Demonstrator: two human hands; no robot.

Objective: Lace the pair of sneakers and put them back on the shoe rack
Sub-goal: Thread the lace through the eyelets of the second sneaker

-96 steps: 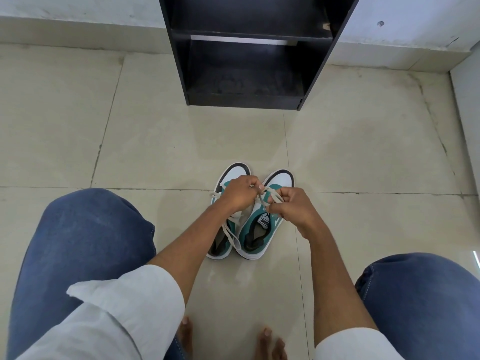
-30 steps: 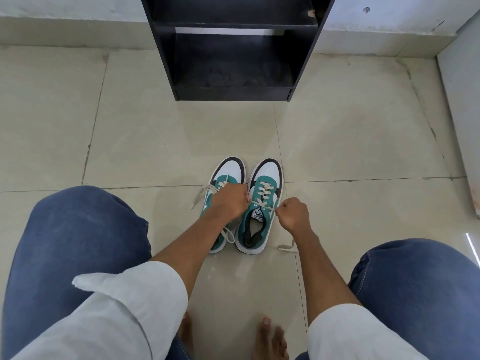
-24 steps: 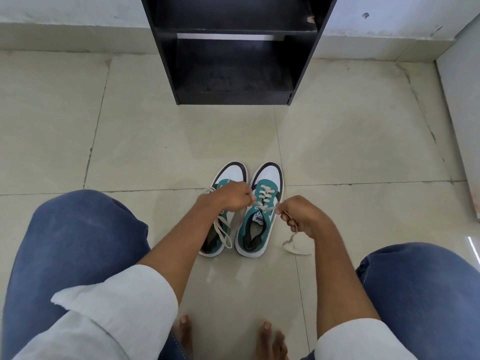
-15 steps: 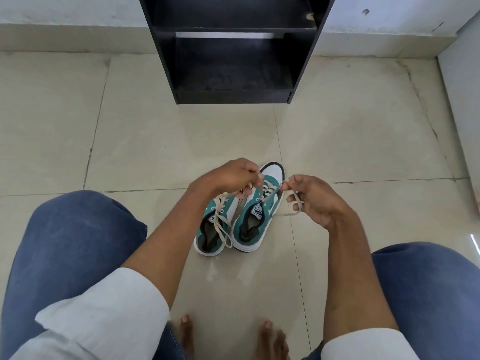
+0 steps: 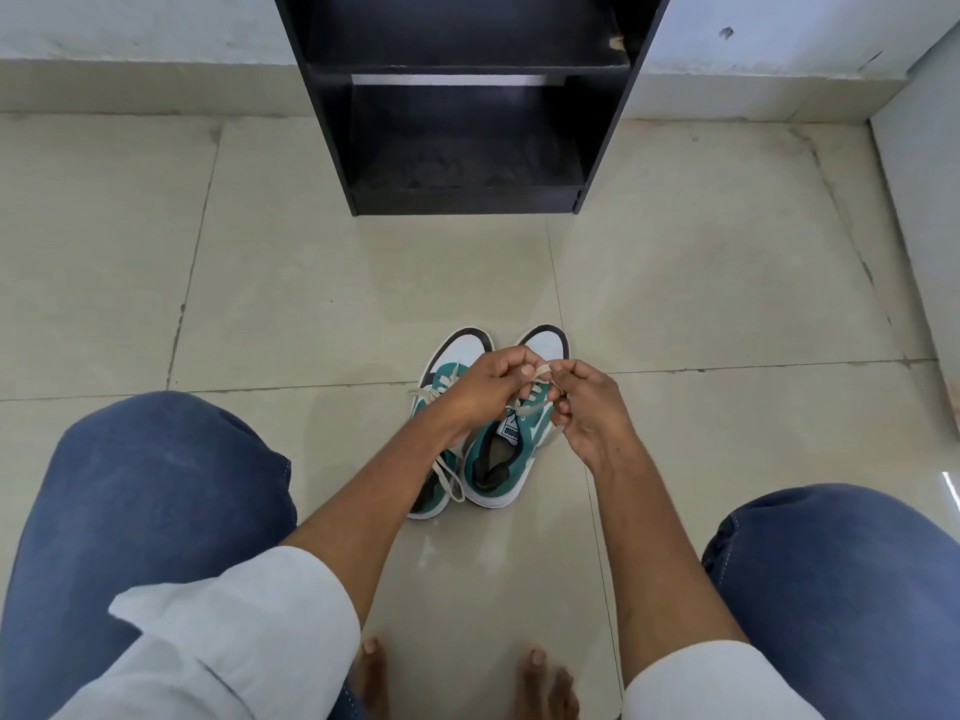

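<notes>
Two teal and white sneakers with black toe caps stand side by side on the floor, toes pointing at the rack. The left sneaker [image 5: 441,387] has loose cream laces trailing beside it. Over the right sneaker [image 5: 506,459], my left hand [image 5: 483,389] and my right hand [image 5: 589,407] meet, each pinching an end of its cream lace [image 5: 527,407]. My hands hide most of that shoe's lacing. The black shoe rack [image 5: 467,111] stands ahead against the wall, its lower shelves bare.
Beige floor tiles run all around the shoes. My knees in blue jeans [image 5: 156,511] frame both sides, and bare toes [image 5: 540,672] show at the bottom edge. A white wall ledge [image 5: 924,200] lies along the right.
My hands pulled the right sneaker's lace ends outward, then came together above the shoe. Both sneakers shifted slightly on the floor as the lace was tugged.
</notes>
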